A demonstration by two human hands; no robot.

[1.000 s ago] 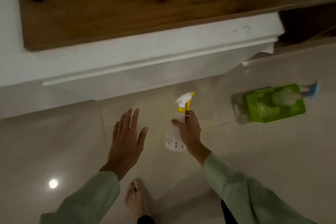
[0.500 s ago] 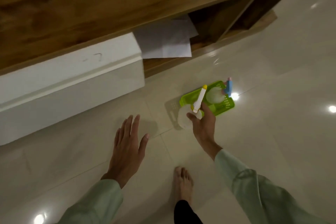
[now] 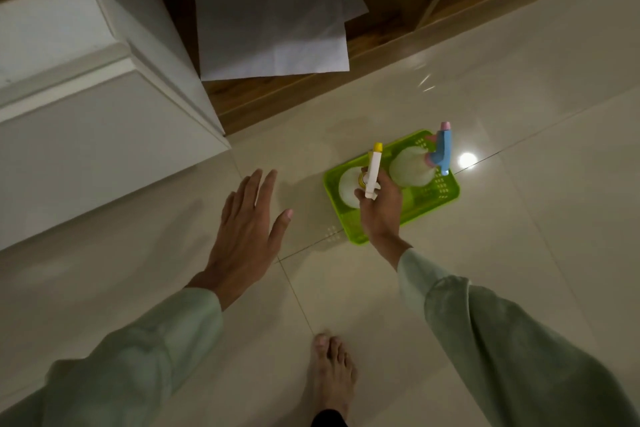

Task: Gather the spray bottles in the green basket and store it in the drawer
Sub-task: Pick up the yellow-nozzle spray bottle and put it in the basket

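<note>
At the far left stands the white drawer front (image 3: 104,135), pulled out from the wooden unit; beside it, a wooden compartment (image 3: 277,94) holds loose white paper sheets (image 3: 273,28). Whether this white piece is the drawer meant for storage cannot be told.

Near the middle, the left hand (image 3: 246,236) hovers over the tiled floor (image 3: 519,236), fingers spread wide and holding nothing.

To its right, the right hand (image 3: 381,208) is closed around the neck of the yellow-tipped spray bottle (image 3: 372,173), whose pale body sits over the near-left part of the green basket (image 3: 446,198). The basket rests on the floor, well apart from the drawer. Its far-right part already holds the blue-headed spray bottle (image 3: 440,152), leaning against the rim.

The risk, as I judge it: the basket is shallow and the bottles tall, so letting go early could tip the yellow one out or knock the leaning blue one over the edge. Lifting the basket one-handed later may spill both.
</note>
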